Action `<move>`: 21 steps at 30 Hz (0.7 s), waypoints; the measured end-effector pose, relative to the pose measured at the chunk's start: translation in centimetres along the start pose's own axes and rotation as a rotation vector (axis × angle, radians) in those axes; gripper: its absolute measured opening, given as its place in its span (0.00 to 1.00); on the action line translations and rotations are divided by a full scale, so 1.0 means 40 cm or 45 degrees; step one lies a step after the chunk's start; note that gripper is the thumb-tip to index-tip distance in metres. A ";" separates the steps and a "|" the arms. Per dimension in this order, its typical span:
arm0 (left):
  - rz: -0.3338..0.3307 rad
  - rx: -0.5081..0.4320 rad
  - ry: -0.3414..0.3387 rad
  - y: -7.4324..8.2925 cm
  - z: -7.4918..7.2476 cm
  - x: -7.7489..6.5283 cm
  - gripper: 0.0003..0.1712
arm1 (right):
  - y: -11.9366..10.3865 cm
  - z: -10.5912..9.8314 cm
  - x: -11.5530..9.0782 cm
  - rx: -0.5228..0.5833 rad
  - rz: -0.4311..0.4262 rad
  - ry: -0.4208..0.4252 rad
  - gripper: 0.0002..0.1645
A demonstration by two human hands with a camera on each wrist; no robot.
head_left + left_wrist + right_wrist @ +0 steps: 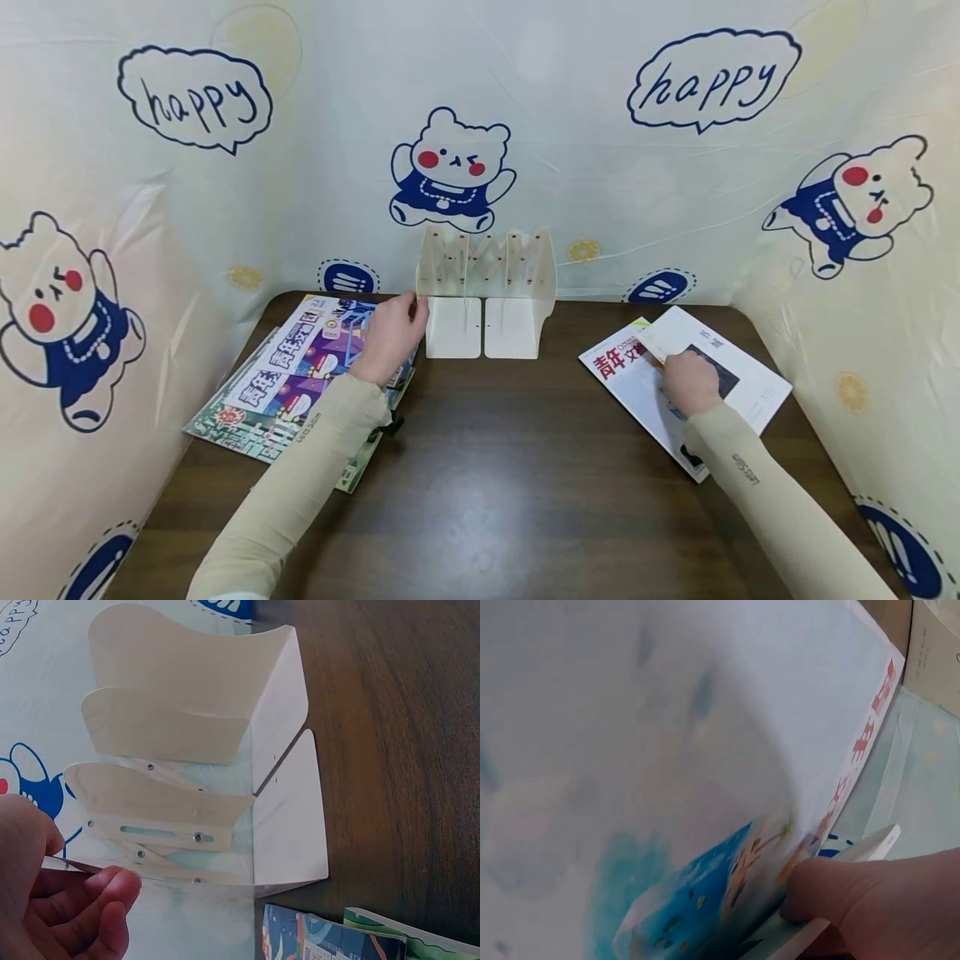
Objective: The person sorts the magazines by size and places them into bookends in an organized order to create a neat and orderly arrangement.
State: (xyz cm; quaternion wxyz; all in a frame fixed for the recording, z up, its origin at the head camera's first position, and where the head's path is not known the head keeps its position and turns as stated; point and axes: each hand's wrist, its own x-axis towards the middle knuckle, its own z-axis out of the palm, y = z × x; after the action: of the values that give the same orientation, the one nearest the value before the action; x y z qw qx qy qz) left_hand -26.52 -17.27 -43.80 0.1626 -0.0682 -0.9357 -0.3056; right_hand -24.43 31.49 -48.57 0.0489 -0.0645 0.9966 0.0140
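Note:
A white metal bookend stand (512,329) with upright dividers and two flat base plates stands at the table's back middle. My left hand (392,337) is at its left end; in the left wrist view, thumb and fingers pinch the edge of the end panel (202,883). On the right, my right hand (692,383) grips the left edge of a white book (753,375) with a dark picture. Under that book lies a white magazine (611,367) with red lettering. The right wrist view shows the thumb (832,892) on a book edge, partly blurred.
A spread pile of colourful magazines (262,392) lies at the table's left, partly under my left forearm. The dark wooden table (525,467) meets a pale printed curtain (570,200) at the back and sides.

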 end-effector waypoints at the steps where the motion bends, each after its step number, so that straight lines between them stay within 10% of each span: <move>1: 0.007 0.000 0.008 0.000 0.001 0.000 0.20 | 0.003 0.000 -0.002 0.006 0.002 0.008 0.12; 21: 0.011 -0.041 0.012 0.000 0.003 0.000 0.20 | 0.020 -0.040 -0.077 0.010 -0.112 0.191 0.13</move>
State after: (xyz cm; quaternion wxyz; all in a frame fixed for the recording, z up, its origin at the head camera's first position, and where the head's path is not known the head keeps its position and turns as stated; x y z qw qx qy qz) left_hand -26.54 -17.19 -43.88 0.1671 -0.0732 -0.9296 -0.3202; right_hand -21.66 32.61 -46.68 -0.0252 -0.1087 0.9937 0.0031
